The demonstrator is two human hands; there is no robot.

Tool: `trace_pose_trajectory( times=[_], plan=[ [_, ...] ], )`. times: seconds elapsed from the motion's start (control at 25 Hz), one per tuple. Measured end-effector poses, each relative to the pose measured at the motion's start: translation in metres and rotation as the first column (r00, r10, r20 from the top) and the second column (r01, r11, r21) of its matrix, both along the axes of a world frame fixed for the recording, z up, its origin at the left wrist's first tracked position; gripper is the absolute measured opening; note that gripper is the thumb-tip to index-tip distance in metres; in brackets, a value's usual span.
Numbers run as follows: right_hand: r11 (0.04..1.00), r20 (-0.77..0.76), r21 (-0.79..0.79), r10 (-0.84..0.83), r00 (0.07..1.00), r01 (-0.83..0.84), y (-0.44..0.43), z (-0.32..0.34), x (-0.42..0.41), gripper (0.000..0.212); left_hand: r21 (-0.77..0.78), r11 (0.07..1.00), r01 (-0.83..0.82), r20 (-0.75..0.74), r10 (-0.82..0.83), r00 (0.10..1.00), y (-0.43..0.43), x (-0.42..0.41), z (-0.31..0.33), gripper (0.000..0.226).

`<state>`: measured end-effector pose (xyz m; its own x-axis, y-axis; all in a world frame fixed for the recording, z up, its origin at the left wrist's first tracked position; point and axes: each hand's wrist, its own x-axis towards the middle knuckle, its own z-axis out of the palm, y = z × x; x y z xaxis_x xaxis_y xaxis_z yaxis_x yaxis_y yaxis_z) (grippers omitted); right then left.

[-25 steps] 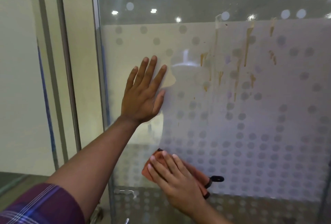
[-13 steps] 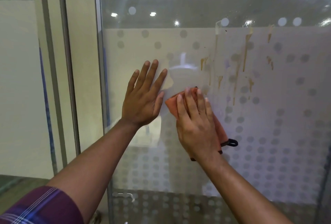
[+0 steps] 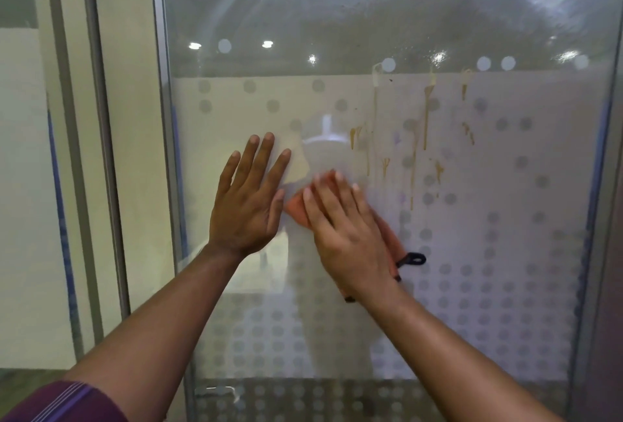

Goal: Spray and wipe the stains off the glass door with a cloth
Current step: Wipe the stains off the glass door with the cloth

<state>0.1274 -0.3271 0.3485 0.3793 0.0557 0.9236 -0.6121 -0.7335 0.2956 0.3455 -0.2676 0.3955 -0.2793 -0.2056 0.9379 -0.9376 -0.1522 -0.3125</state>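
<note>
The glass door (image 3: 505, 286) fills the view, frosted with grey dots below a clear upper band. Brown drip stains (image 3: 425, 124) run down the glass right of centre, above my right hand. My left hand (image 3: 247, 200) lies flat on the glass with fingers spread and holds nothing. Right beside it, my right hand (image 3: 347, 236) presses an orange cloth (image 3: 295, 209) flat against the glass; the cloth's black loop (image 3: 413, 259) sticks out at the right. The cloth sits below and left of the stains. No spray bottle is in view.
A metal door frame (image 3: 165, 151) runs down the left edge of the glass, with a beige wall panel (image 3: 135, 151) and another glazed strip beyond it. A second frame edge (image 3: 606, 219) stands at the far right. Ceiling lights reflect in the clear upper band.
My right hand has carried the cloth up from low on the glass to mid-height, close beside my left hand, then shifted slightly left. My left hand has stayed flat in place.
</note>
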Motion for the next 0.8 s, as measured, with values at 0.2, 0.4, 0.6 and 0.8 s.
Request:
trace_pose_trajectory(
  times=[0.2,0.4,0.6,0.8],
  plan=[
    [0.999,0.062,0.004,0.033,0.998,-0.034,-0.006,0.057,0.006,0.059,0.009,1.000,-0.013,-0.015,0.013,1.000,0.001,-0.003,0.000,0.065],
    [0.999,0.050,-0.037,0.015,0.999,-0.014,-0.013,-0.001,-0.013,0.059,0.013,1.000,-0.002,-0.065,0.003,0.998,0.004,-0.012,0.002,0.068],
    [0.995,-0.080,-0.097,-0.046,0.996,0.038,-0.028,-0.029,-0.059,0.065,-0.051,0.998,0.026,-0.124,-0.033,0.992,-0.001,-0.047,0.023,0.068],
    [0.988,0.135,-0.007,-0.151,0.979,0.154,-0.053,-0.016,-0.126,0.065,-0.016,0.999,0.029,-0.126,-0.031,0.992,-0.011,-0.061,0.035,0.073]
  ],
)
